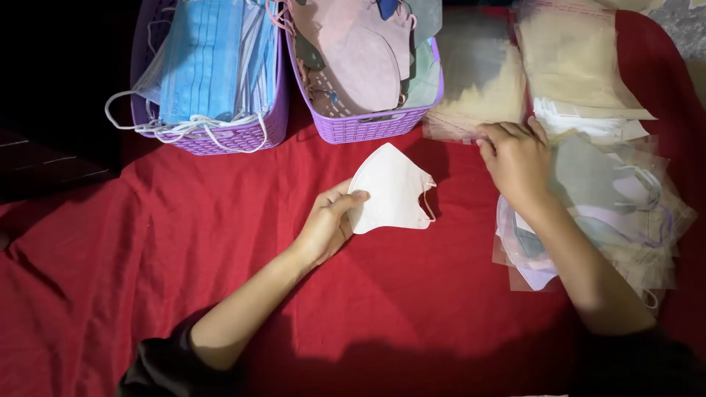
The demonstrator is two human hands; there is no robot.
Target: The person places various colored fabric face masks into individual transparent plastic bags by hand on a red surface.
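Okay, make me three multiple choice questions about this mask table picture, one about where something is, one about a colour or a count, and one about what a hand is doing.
1. Where do the blue pleated masks lie?
A. In the left purple basket
B. On the red cloth beside the left hand
C. Under the right hand

2. How many purple baskets are in view?
A. One
B. Two
C. Four

3. What is the left hand doing?
A. Resting flat and empty
B. Holding a white folded mask by its edge
C. Gripping a basket rim

Answers:
1 A, the blue stack fills the left basket.
2 B, the left one and the right purple basket stand side by side at the top.
3 B, thumb and fingers pinch the white mask's left edge, while the right hand reaches to the clear bags.
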